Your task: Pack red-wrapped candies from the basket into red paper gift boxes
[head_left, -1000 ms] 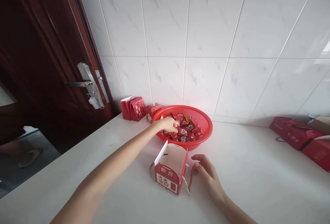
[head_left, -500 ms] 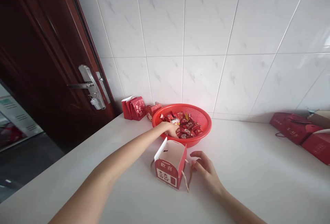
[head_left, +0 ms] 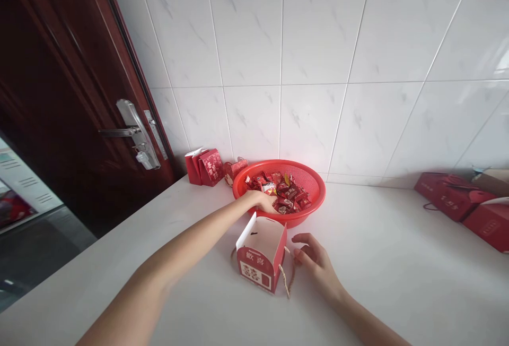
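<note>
My left hand reaches over the near rim of a red plastic basket and is down among red-wrapped candies. Its fingertips are mostly hidden there, so I cannot tell whether they hold any. In front of the basket stands a red and white gift box with its top open, Chinese characters on its front and twisted rope handles at its sides. Just right of the box, my right hand hovers near the rope, fingers loosely curved and apart, with nothing visible in it.
Small red gift boxes and a round red one stand by the tiled wall, left of the basket. Larger red boxes lie at the right on the white tabletop. A dark wooden door with a metal handle is at the left.
My left hand has pushed slightly deeper into the candies. The view has shifted a little; my right hand and the gift box look the same.
</note>
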Tool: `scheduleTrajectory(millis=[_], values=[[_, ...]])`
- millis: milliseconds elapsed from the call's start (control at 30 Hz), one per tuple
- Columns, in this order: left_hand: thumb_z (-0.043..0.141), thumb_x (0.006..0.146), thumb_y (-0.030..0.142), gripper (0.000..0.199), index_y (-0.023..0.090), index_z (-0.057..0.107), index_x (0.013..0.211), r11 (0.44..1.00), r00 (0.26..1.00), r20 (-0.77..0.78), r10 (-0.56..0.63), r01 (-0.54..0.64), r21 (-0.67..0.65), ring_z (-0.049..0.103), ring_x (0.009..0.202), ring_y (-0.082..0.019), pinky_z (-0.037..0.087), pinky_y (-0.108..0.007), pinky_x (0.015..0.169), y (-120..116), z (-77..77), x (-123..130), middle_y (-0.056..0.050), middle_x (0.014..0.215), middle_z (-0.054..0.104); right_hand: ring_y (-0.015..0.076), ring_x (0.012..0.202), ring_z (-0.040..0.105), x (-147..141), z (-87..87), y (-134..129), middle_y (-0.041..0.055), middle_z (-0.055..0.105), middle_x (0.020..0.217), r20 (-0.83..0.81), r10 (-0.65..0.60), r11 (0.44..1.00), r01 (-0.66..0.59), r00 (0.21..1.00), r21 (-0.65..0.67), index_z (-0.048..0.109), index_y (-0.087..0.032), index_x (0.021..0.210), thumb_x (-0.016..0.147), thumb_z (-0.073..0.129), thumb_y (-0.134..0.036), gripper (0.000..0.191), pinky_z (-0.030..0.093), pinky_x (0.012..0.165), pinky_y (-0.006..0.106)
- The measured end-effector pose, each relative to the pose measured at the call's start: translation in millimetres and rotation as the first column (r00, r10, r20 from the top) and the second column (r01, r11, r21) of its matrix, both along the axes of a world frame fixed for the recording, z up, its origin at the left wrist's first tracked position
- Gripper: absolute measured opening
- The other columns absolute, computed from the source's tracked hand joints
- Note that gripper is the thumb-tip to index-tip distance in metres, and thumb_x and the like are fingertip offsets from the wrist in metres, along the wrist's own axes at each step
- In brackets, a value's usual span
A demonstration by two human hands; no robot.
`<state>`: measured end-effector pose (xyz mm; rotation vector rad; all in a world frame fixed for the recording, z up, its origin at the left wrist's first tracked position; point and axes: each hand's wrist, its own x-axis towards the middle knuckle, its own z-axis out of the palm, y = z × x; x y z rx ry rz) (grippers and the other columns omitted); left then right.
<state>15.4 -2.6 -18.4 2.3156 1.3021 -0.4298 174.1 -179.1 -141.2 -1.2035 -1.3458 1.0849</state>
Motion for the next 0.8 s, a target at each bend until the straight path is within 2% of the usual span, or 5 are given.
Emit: scheduleTrajectory(millis=[100, 300, 400, 567, 800], values=[[0.078, 0.057, 0.041, 0.091, 0.02, 0.049, 0.141, 1.0, 0.997, -0.075, 0.029, -0.029, 0.008, 0.067, 0.105, -0.036, 0.055, -0.037, 0.078, 1.0, -7.5, 6.5, -0.02, 0.132, 0.065, 0.0227, 0.075, 0.061, 0.2, -0.9, 0.1, 0.0027, 0.065, 0.081, -0.001, -0.006, 1.0, 0.006, 1.0, -0.006, 0.059, -0.021, 0.105, 0.084, 0.059, -0.057, 0.041, 0.045, 0.072, 0.035], [0.074, 0.058, 0.029, 0.079, 0.018, 0.052, 0.134, 0.997, 0.999, -0.051, 0.014, -0.01, 0.078, 0.064, 0.109, -0.039, 0.054, -0.041, 0.082, 1.6, -21.0, 13.8, -0.021, 0.131, 0.063, 0.023, 0.075, 0.061, 0.5, -2.6, 0.8, 0.0028, 0.065, 0.079, 0.02, 0.003, 1.0, -0.003, 1.0, 0.004, 0.058, -0.021, 0.105, 0.084, 0.059, -0.058, 0.043, 0.045, 0.073, 0.035], [0.069, 0.062, 0.023, 0.072, 0.018, 0.055, 0.132, 0.994, 0.999, -0.012, -0.033, 0.034, 0.1, 0.064, 0.113, -0.037, 0.054, -0.039, 0.085, 1.8, -22.5, 13.3, -0.019, 0.134, 0.062, 0.0227, 0.075, 0.06, 0.7, -2.7, 1.0, 0.002, 0.064, 0.077, 0.029, 0.003, 1.0, -0.003, 1.0, 0.002, 0.058, -0.021, 0.105, 0.084, 0.059, -0.059, 0.043, 0.044, 0.072, 0.035], [0.065, 0.064, 0.015, 0.08, 0.019, 0.049, 0.142, 0.991, 0.994, 0.028, -0.105, 0.102, 0.084, 0.062, 0.119, -0.032, 0.052, -0.033, 0.09, 3.6, -19.9, 11.1, -0.015, 0.14, 0.06, 0.0219, 0.074, 0.059, 1.3, -5.5, 1.7, 0.0021, 0.064, 0.078, 0.028, 0.011, 1.0, -0.012, 1.0, 0.015, 0.058, -0.02, 0.104, 0.085, 0.059, -0.057, 0.042, 0.043, 0.071, 0.034], [0.066, 0.074, 0.033, 0.065, 0.019, 0.053, 0.136, 0.988, 0.988, 0.044, -0.146, 0.143, 0.064, 0.062, 0.12, -0.032, 0.05, -0.036, 0.095, 3.5, -20.9, 13.6, -0.016, 0.14, 0.06, 0.0213, 0.071, 0.058, 0.1, -5.4, 2.0, 0.0008, 0.063, 0.072, 0.032, -0.001, 1.0, 0.0, 0.999, 0.021, 0.058, -0.02, 0.103, 0.085, 0.06, -0.056, 0.04, 0.042, 0.067, 0.033]])
